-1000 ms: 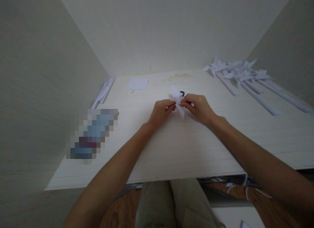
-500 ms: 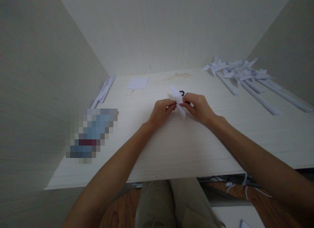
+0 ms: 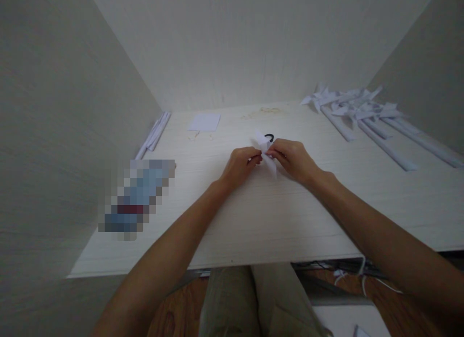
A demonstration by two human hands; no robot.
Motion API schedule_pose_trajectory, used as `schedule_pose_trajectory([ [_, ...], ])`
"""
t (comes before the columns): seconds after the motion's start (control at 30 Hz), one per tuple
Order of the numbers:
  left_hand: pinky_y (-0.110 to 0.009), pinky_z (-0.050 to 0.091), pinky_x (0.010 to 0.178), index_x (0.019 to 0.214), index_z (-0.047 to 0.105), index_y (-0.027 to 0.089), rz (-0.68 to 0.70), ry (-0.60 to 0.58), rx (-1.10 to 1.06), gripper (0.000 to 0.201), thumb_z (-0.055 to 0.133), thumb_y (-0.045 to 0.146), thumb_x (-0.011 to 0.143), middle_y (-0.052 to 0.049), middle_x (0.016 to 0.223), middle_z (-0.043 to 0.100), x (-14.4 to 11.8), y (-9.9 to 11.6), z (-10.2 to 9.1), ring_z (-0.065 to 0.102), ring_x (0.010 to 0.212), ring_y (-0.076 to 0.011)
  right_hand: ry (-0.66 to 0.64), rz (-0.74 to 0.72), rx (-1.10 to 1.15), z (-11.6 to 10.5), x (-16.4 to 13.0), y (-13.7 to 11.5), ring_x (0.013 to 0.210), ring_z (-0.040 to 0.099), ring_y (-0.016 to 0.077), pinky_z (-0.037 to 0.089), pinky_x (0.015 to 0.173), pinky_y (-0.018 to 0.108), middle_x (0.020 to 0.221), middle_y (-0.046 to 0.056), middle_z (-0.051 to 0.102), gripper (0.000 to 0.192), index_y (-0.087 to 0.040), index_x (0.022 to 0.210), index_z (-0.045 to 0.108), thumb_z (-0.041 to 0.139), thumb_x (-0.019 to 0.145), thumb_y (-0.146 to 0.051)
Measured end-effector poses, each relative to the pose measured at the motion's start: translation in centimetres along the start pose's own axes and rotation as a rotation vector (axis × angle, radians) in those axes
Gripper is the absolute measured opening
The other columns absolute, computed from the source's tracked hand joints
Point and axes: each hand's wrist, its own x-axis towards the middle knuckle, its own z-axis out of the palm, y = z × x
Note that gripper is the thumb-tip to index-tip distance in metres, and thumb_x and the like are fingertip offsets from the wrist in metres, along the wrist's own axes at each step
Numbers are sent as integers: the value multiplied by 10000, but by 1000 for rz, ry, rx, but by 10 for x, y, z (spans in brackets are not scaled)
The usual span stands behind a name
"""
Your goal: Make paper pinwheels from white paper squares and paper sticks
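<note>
A small white folded paper piece (image 3: 266,153) is pinched between both my hands above the middle of the white desk (image 3: 275,216). My left hand (image 3: 239,167) grips its left side with thumb and fingers. My right hand (image 3: 294,158) holds its right side the same way. Just behind the paper lies a small black curved object (image 3: 268,136), partly hidden by the paper.
Several finished paper pinwheels on rolled paper sticks (image 3: 362,115) lie at the back right. A white paper square (image 3: 205,122) and rolled paper sticks (image 3: 155,134) lie at the back left. A blurred blue object (image 3: 139,194) lies near the left wall. Walls enclose three sides.
The hands have stayed in place while the fingers shifted slightly on the paper; its lower point now tilts a little more to the right.
</note>
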Motion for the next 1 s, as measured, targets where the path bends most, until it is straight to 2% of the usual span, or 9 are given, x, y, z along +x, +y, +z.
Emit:
schedule_pose_trajectory([
  [0.17, -163, 391, 510, 575, 552, 134, 36, 18, 30, 189, 453, 93, 731, 20, 570, 589, 0, 0, -1, 524, 542, -67, 56, -15, 47, 1, 1, -2, 543, 448, 115, 319, 526, 234, 601, 12, 522, 188, -162, 622, 548, 478, 780, -235],
  [0.33, -159, 382, 506, 583, 560, 129, 67, 17, 56, 173, 463, 82, 718, 18, 574, 589, 1, -1, -1, 520, 543, -67, 96, -50, 131, 2, 0, 0, 564, 473, 113, 341, 537, 230, 622, 11, 544, 132, -161, 629, 559, 513, 751, -180],
  [0.7, -173, 410, 501, 634, 600, 125, 47, 67, 39, 145, 491, 116, 728, -1, 576, 596, -2, 0, 1, 526, 525, -76, 125, 41, 355, 1, 1, 2, 640, 547, 136, 407, 581, 260, 698, 23, 616, 101, -188, 738, 637, 537, 734, -199],
  [0.87, -165, 423, 495, 651, 607, 135, 45, 104, 15, 146, 484, 115, 727, 5, 579, 596, -2, 2, 1, 525, 518, -68, 164, 155, 594, 5, 0, 2, 652, 579, 136, 445, 607, 276, 728, 20, 628, 130, -193, 824, 626, 546, 722, -198],
  [1.0, -153, 415, 480, 601, 584, 130, 47, 129, 16, 155, 485, 112, 718, 13, 554, 577, -1, 2, 1, 506, 494, -58, 197, 226, 687, 6, 2, 2, 607, 567, 124, 438, 575, 262, 659, 2, 611, 65, -182, 736, 619, 581, 685, -197],
])
